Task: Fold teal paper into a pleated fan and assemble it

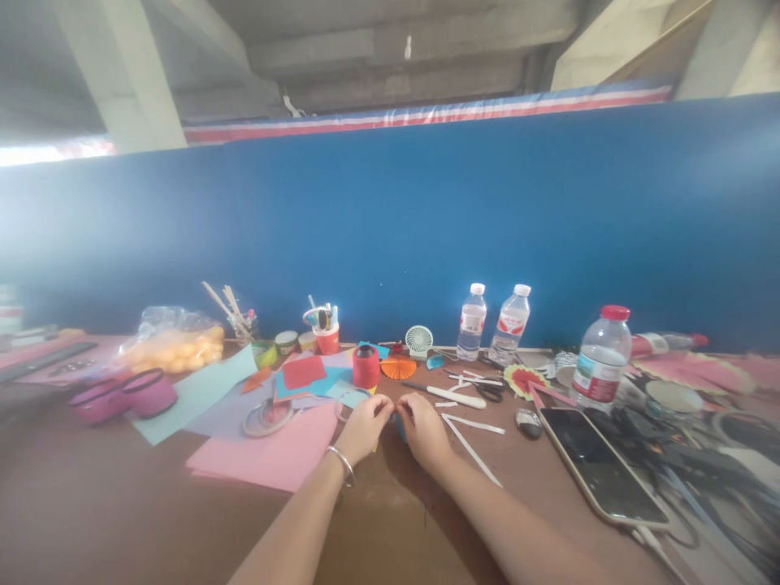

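Note:
My left hand (366,426), with a silver bangle at the wrist, is closed in a pinch above the brown table. Close beside it, my right hand (425,429) is pinched too, the fingertips of both almost meeting. A small blue piece (400,429), perhaps paper, shows at the right fingers; most of it is hidden. What the left fingers hold cannot be made out. Just beyond the hands stand a red spool of thread (366,367) and an orange folded paper fan (399,368). White paper strips (469,443) and a white-handled knife (457,396) lie to the right.
Pink paper sheets (262,455) and a tape roll (266,418) lie left. Black scissors (491,392), a small white fan (419,341) and water bottles (471,325) stand or lie beyond. At right are a phone (600,463), a red-capped bottle (603,357) and tangled cables.

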Tool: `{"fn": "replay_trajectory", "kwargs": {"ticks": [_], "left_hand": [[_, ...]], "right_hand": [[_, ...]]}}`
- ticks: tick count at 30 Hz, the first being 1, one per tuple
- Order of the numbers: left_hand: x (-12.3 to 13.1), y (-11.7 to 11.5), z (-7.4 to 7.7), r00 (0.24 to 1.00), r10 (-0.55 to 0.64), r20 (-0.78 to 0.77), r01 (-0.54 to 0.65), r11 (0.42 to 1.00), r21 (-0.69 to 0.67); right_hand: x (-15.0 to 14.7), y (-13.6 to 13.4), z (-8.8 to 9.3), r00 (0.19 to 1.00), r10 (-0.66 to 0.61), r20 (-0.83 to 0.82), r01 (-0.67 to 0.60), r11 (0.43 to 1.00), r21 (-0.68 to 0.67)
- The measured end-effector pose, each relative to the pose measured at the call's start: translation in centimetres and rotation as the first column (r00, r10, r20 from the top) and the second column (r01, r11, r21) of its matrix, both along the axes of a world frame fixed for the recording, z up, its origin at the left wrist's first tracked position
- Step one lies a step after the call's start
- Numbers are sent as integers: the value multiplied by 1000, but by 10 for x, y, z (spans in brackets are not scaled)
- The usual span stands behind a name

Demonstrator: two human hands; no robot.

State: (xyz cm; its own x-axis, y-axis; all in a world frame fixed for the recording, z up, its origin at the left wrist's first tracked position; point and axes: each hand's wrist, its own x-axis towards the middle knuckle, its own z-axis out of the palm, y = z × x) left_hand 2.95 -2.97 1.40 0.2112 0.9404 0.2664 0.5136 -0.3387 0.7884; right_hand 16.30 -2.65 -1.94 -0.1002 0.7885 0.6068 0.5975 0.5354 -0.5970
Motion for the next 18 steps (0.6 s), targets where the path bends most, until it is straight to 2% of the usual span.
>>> {"fn": "replay_trajectory", "kwargs": {"ticks": [6, 9, 13, 18], "left_hand": [[0, 4, -11, 962, 43, 271, 5, 984, -176], [2, 4, -15, 922, 65, 382, 17, 978, -208], [3, 3, -12, 922, 59, 383, 24, 978, -208], [1, 1, -6, 965, 0, 263, 44, 986, -162]], "right_hand": [[3, -10, 12, 999, 36, 22, -38, 997, 70], [2, -11, 12, 998, 40, 45, -45, 994, 104], [1, -9, 10, 999, 25, 38, -29, 992, 123], [1, -6, 10, 1000, 9, 17, -11, 995, 94]]}}
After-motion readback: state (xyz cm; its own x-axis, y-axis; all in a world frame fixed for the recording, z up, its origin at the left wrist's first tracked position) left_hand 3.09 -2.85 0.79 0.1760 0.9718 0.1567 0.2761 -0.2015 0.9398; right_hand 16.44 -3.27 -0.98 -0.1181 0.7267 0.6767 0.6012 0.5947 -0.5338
